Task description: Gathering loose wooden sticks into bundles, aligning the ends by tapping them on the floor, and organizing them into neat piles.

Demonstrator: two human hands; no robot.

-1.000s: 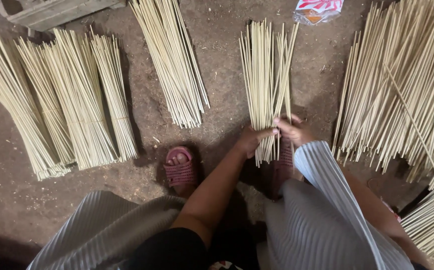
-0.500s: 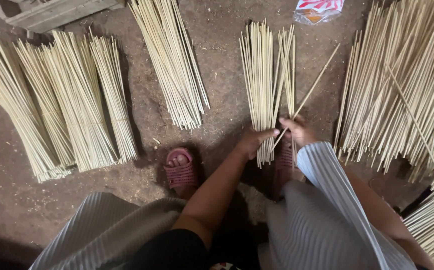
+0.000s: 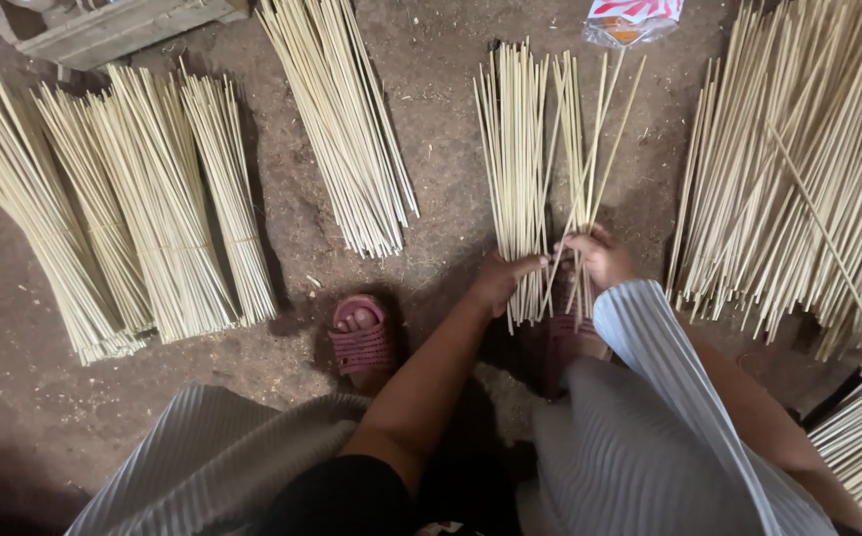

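A loose pile of thin pale bamboo sticks [image 3: 515, 159] lies on the dirt floor in front of me. My left hand [image 3: 499, 280] grips the near end of this pile. My right hand [image 3: 600, 256] is closed on a few sticks [image 3: 590, 149] at the pile's right side; these fan out and point away from me. My foot in a pink sandal [image 3: 361, 335] rests on the ground to the left of my hands. My striped grey trousers fill the bottom of the view.
Another stick pile [image 3: 342, 119] lies left of centre. Several tied bundles [image 3: 123, 208] are spread at the far left. A large heap of sticks [image 3: 808, 179] fills the right side. A wooden plank [image 3: 123, 28] and a plastic packet [image 3: 635, 18] lie at the top.
My right hand picked up sticks from the right and swung them leftward onto the pile's right side; one slanted stick now stands nearly parallel with the rest. My left hand stayed on the pile's end.
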